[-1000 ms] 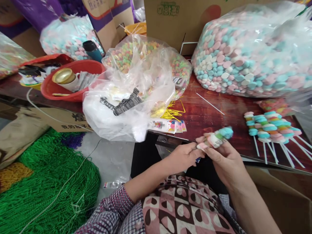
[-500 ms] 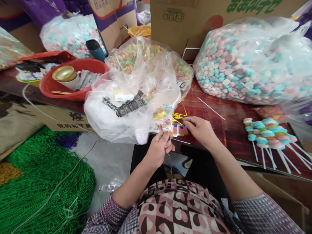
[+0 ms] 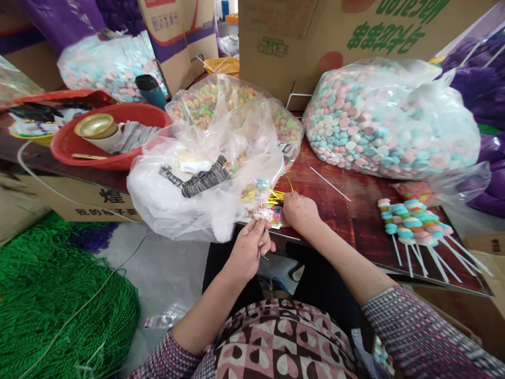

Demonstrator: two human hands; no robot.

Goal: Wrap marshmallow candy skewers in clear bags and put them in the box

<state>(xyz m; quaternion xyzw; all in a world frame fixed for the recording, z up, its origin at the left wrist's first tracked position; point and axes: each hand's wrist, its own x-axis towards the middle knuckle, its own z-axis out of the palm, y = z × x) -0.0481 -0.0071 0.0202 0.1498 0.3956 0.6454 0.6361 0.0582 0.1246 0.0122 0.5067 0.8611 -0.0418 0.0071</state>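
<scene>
My left hand (image 3: 249,247) is closed around a candy skewer in a clear wrapper (image 3: 261,196), holding it upright at the table's front edge. My right hand (image 3: 300,211) is closed in a pinch over the yellow twist ties (image 3: 276,196) beside the stack of printed labels (image 3: 271,215); what its fingertips hold is hidden. Both hands sit close together, just right of a crumpled clear plastic bag (image 3: 197,184).
Finished candy skewers (image 3: 410,223) lie at the table's right. A big bag of pastel candies (image 3: 386,126) and one of coloured rings (image 3: 232,100) stand behind. A loose white stick (image 3: 330,176), a red basin (image 3: 106,137), cardboard boxes and green cord (image 3: 59,300) on the floor surround me.
Both hands moved left from in front of me to the labels and twist ties. The left kept the wrapped skewer; the right let go and closed over the ties.
</scene>
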